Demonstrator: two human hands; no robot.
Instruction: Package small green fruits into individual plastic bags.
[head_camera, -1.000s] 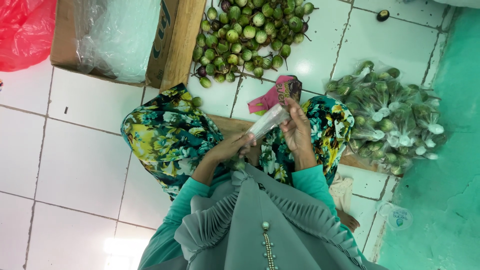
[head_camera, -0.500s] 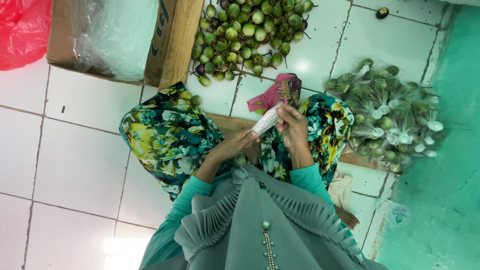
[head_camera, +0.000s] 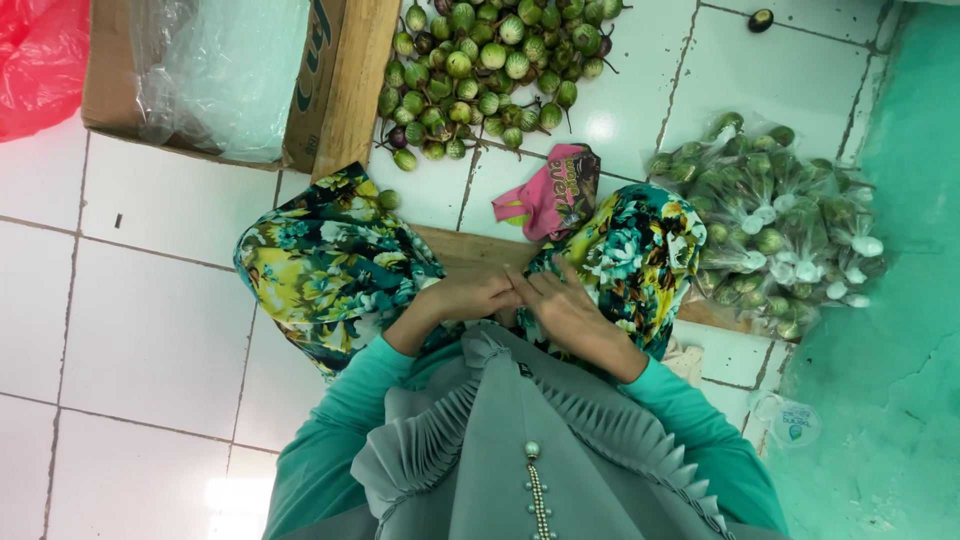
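1. Head view: the left hand (head_camera: 470, 297) and right hand (head_camera: 563, 305) rest together in the lap, fingertips touching, between floral-clad knees (head_camera: 330, 265).
2. Fingers lie loosely curled; whether they grip anything cannot be told.
3. Loose green eggplants (head_camera: 490, 70) lie far ahead; bagged eggplants (head_camera: 790, 235) sit right.

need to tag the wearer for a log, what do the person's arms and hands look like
Both arms wear long teal sleeves, left sleeve and right sleeve, ending at the wrists. The left hand and right hand are bare: no gloves, and no rings or watch visible.
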